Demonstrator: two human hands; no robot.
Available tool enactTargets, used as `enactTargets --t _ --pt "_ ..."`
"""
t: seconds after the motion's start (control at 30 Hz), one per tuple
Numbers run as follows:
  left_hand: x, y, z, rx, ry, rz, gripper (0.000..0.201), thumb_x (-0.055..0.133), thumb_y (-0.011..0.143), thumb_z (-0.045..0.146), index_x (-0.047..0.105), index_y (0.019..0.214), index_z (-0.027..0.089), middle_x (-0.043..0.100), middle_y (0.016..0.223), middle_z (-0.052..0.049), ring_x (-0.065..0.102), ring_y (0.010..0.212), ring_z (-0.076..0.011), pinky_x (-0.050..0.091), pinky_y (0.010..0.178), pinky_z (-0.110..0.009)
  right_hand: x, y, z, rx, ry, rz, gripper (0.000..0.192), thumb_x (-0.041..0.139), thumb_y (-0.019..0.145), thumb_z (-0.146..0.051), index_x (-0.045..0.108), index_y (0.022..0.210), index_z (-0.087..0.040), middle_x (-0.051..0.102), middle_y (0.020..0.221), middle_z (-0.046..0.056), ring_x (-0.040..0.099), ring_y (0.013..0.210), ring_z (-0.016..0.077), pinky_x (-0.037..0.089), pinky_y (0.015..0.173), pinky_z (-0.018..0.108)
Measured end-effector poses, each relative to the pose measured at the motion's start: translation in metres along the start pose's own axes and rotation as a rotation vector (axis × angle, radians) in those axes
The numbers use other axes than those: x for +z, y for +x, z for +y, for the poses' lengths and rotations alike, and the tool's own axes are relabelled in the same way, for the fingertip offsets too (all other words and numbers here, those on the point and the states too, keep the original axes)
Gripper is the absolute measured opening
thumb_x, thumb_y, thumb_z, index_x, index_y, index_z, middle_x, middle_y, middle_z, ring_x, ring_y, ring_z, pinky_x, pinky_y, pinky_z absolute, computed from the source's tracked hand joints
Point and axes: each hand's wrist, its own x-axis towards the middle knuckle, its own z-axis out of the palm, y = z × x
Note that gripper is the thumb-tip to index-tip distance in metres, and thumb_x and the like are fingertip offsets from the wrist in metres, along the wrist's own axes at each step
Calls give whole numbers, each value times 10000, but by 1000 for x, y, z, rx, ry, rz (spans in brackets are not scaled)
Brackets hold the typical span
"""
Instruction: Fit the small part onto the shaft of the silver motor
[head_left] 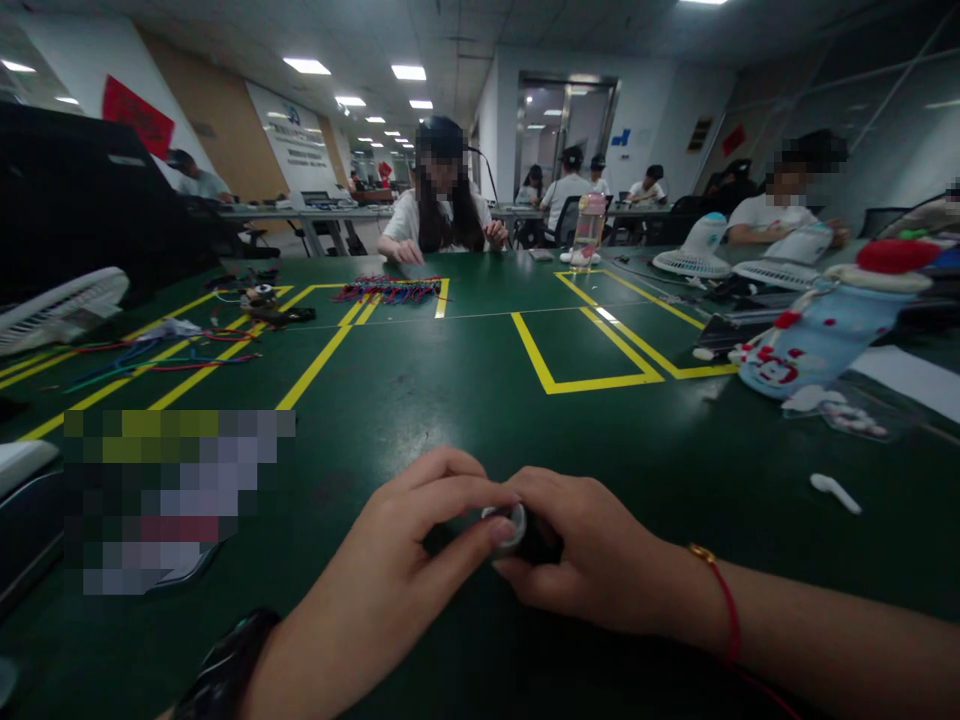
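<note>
Close in front of me, over the green table, both hands meet on a small dark cylinder (510,527) with a pale, ring-like end. My left hand (420,530) pinches that pale end between thumb and forefinger. Around the dark body of the cylinder curl the fingers of my right hand (577,545), hiding most of it. What kind of thing it is, I cannot make out. A dark band sits on my left wrist and a red cord on my right.
Left on the green table (420,400) lie loose wires (180,355); a wire bundle (390,290) lies before a person (442,210) opposite. At right stand a blue bottle (825,330) and white fans (694,250), with a white earbud (836,492) nearer me.
</note>
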Motion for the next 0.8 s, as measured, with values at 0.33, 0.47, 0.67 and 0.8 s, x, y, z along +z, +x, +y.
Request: enactTargets --t 0.33,0.47,0.67,0.8 --pt "-10 -15 -38 -23 261 -65 209 633 870 268 740 993 400 614 1168 -13 547 1059 -250 444 893 -435 -3 -2 0 33 67 9 279 670 737 -206 607 1008 -191 609 906 15 525 721 140 387 622 247" --pt "-2 -17 -48 3 379 -128 233 651 860 285 728 1004 450 586 1290 -3 494 1132 -294 402 914 -515 -4 -3 1 31 74 14 276 666 738 -204 608 1008 -189 612 918 21 532 738 147 395 632 252" --pt "-8 -16 -51 -16 354 -163 299 612 888 321 651 1160 439 557 1337 -13 484 1185 -284 404 962 -524 -4 -3 2 25 83 14 284 669 741 -203 605 1017 -188 615 928 14 533 747 143 400 650 254" --pt "-22 -9 -64 -97 288 -83 272 519 936 345 652 1171 319 607 1242 -40 541 1144 -243 446 978 -467 -5 -3 1 32 82 8 284 668 744 -204 603 1020 -188 615 930 13 532 737 138 404 655 255"
